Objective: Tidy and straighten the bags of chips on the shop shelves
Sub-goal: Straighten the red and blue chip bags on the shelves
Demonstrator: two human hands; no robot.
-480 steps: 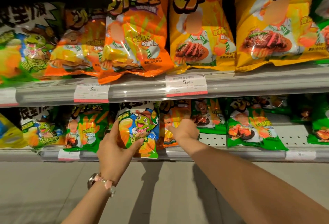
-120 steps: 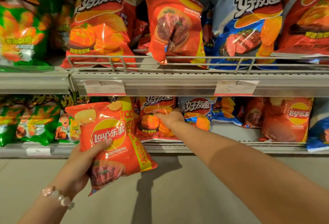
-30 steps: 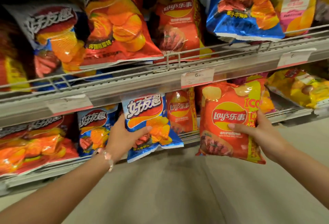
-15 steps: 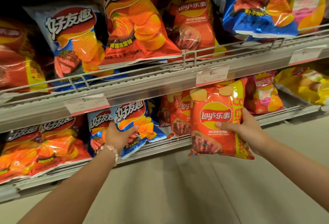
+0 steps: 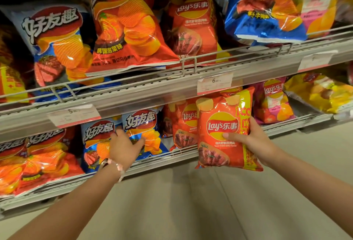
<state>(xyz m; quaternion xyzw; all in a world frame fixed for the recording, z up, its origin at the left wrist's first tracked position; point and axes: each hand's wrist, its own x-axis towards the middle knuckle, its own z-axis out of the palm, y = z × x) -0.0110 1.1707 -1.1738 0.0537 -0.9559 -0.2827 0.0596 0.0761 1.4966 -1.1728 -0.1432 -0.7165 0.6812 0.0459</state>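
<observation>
Holding a red Lay's bag (image 5: 225,132) upright, your right hand (image 5: 254,141) has its grip wrapped round the bag's right edge, thumb across the front, fingers behind. The bag hangs in front of the lower shelf (image 5: 156,161), out past its wire rail, at about 3 o'clock from your left hand. Your left hand (image 5: 125,147) rests on a blue bag (image 5: 142,125) standing on that shelf, thumb and fingers spread loosely over its lower front; I cannot tell whether the grip is grasping it or only touching. A beaded bracelet (image 5: 119,167) circles that wrist. More red Lay's bags (image 5: 184,125) stand just behind the held one. At 12 o'clock, the upper shelf (image 5: 152,89) carries leaning blue and red bags, with a price tag (image 5: 214,83) on its edge.
</observation>
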